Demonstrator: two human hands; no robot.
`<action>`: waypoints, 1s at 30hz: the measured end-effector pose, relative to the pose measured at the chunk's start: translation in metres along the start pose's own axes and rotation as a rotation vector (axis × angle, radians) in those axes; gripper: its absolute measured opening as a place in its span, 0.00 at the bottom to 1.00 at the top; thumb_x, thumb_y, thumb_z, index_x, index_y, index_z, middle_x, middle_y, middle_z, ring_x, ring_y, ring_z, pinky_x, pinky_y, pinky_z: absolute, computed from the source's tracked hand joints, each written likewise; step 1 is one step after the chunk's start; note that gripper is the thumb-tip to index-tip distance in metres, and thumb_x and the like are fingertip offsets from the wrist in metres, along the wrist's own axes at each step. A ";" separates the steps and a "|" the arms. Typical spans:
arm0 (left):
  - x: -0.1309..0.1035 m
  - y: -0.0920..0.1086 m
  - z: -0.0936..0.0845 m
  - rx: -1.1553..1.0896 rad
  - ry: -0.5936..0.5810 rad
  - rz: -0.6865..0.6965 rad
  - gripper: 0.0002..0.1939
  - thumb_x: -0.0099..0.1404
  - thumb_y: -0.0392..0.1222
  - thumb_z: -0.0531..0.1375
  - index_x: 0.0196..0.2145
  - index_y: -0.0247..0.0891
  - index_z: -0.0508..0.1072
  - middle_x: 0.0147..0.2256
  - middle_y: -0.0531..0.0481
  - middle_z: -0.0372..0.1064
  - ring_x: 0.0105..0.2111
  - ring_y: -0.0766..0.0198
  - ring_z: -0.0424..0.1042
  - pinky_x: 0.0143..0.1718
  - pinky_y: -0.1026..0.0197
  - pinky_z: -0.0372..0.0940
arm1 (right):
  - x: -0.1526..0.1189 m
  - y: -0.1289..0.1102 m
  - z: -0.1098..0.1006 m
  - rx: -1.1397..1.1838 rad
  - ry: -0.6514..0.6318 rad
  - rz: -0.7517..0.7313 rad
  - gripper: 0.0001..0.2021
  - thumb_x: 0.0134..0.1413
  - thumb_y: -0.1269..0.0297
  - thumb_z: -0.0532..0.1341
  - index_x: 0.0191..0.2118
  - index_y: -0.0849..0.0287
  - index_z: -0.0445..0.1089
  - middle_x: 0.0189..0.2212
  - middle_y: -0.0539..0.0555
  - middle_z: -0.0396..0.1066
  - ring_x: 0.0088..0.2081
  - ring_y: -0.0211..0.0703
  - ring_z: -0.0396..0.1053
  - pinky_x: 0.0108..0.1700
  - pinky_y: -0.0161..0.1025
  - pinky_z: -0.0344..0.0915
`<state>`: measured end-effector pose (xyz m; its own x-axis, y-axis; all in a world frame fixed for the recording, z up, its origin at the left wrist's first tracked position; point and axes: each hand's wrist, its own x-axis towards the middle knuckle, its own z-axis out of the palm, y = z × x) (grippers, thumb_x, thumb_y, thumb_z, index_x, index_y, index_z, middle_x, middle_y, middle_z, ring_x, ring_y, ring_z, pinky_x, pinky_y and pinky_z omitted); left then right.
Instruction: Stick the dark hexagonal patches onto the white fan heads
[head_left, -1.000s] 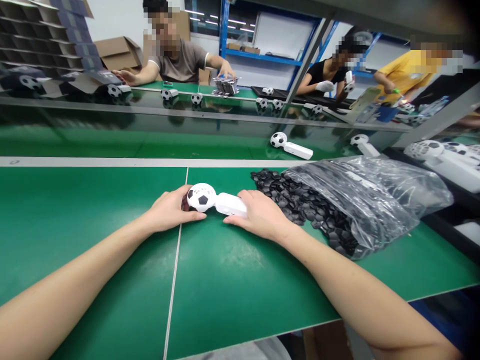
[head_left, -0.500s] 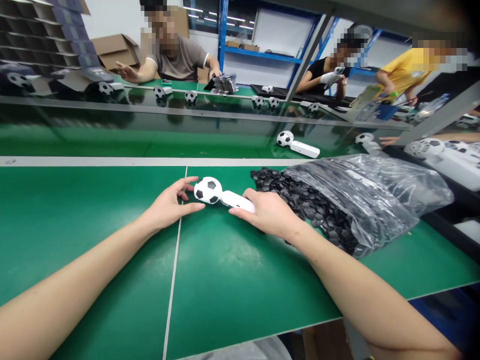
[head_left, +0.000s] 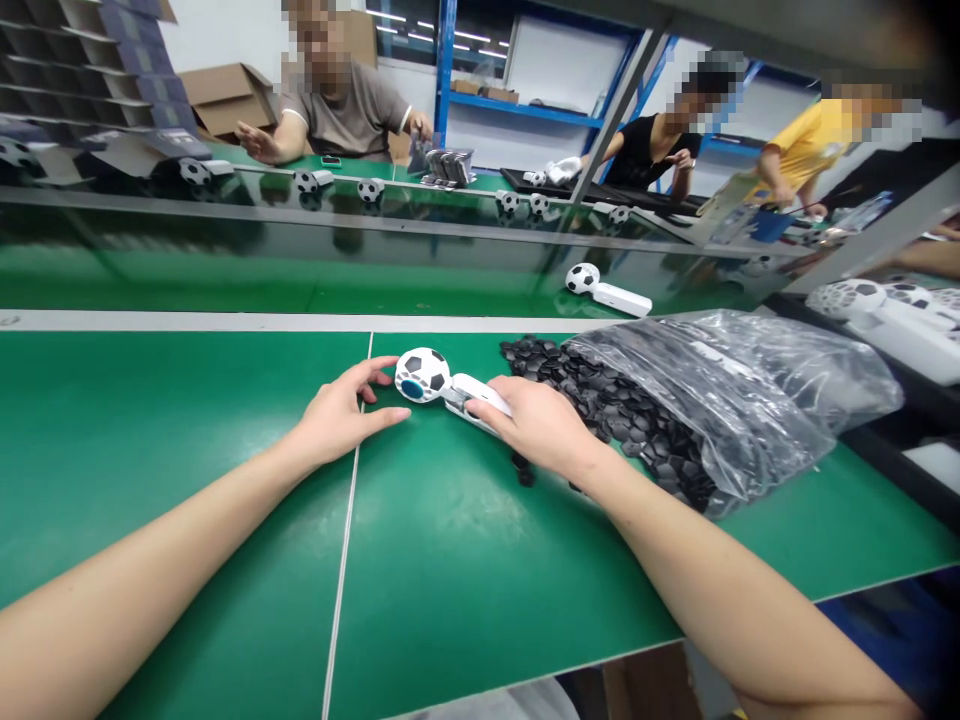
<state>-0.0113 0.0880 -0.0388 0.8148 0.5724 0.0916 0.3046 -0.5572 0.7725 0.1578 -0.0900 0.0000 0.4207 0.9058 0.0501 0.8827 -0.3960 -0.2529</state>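
Note:
My right hand (head_left: 536, 420) is closed around the white handle of a handheld fan (head_left: 422, 374) with a round soccer-ball head. The head points left, and a blue disc shows on its lower left side. My left hand (head_left: 352, 405) is open, thumb and fingers spread beside the head; whether its fingertips touch the ball I cannot tell. Just right of my right hand, black flat pieces (head_left: 615, 400) spill in a heap from a clear plastic bag (head_left: 750, 390). A few loose black pieces (head_left: 523, 468) lie below that hand.
Beyond the pale strip (head_left: 225, 321), another fan (head_left: 619, 298) lies on a shiny green belt (head_left: 420, 285). More ball-headed fans (head_left: 371, 190) sit along the far side. A black tray (head_left: 795, 320) holds several fans at right. Three people work across the line.
The held fan has turned about its handle, bringing the blue disc into view. The fan on the near belt has shifted right; those on the far side have shifted left.

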 end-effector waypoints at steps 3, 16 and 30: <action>0.000 0.000 0.001 0.023 0.004 0.000 0.33 0.51 0.53 0.62 0.54 0.47 0.61 0.42 0.51 0.66 0.33 0.64 0.62 0.39 0.57 0.62 | 0.000 0.000 0.000 0.013 -0.008 0.004 0.19 0.58 0.47 0.50 0.33 0.57 0.67 0.29 0.51 0.70 0.29 0.42 0.66 0.25 0.33 0.49; 0.001 -0.004 0.002 0.076 0.031 -0.016 0.36 0.50 0.58 0.61 0.54 0.43 0.60 0.43 0.49 0.67 0.33 0.63 0.64 0.39 0.57 0.63 | 0.007 0.014 0.000 0.200 0.067 0.105 0.18 0.59 0.50 0.51 0.46 0.58 0.62 0.38 0.55 0.71 0.38 0.46 0.69 0.34 0.36 0.60; 0.003 -0.001 0.003 0.181 0.030 -0.039 0.36 0.50 0.60 0.58 0.54 0.42 0.60 0.44 0.49 0.67 0.36 0.60 0.65 0.39 0.57 0.63 | 0.012 0.012 -0.006 0.257 -0.015 -0.013 0.27 0.50 0.61 0.59 0.56 0.62 0.57 0.49 0.60 0.65 0.47 0.49 0.65 0.47 0.41 0.62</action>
<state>-0.0079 0.0883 -0.0415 0.7866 0.6118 0.0841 0.4216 -0.6315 0.6507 0.1748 -0.0848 0.0036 0.4044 0.9137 0.0408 0.8054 -0.3347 -0.4892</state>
